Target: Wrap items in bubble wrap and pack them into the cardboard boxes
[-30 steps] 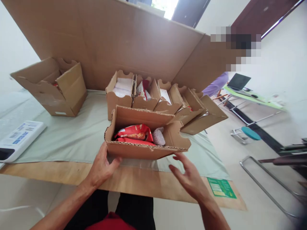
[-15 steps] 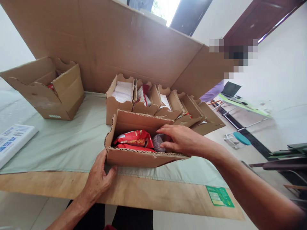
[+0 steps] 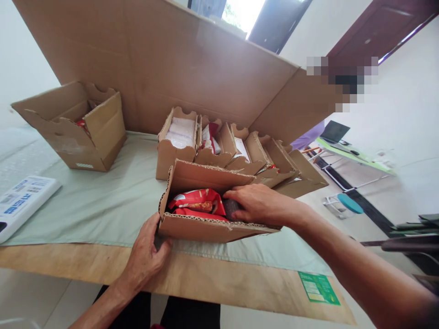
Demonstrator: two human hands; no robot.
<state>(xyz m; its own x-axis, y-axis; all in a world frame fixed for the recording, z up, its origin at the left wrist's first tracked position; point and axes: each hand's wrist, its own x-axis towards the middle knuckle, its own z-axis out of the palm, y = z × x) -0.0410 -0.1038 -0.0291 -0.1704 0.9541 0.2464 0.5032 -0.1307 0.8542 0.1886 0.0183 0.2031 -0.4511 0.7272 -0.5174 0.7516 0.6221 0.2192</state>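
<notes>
A cardboard box (image 3: 202,231) stands at the front of the table, its top open. My left hand (image 3: 151,256) grips its left end, with fingers behind the corner and the thumb low at the front side. Inside lie red snack packets (image 3: 200,201) with a food picture on them. Right of the packets is a dark, rounded item (image 3: 233,209) that looks wrapped in plastic. My right hand (image 3: 255,203) reaches into the box and has its fingers and thumb closed around this item. The hand covers much of it and the box's right end.
Behind the box stands a row of narrow cardboard bins (image 3: 176,157) with packed goods. A larger carton (image 3: 99,146) is at the left, and a white printed device (image 3: 29,203) lies at the left edge. A tall cardboard panel (image 3: 164,59) backs the table. A green card (image 3: 319,288) lies at the front right.
My right hand has sunk lower into the box and closed further around the dark item. My left hand keeps its place at the box's left end. The whole view has shifted slightly.
</notes>
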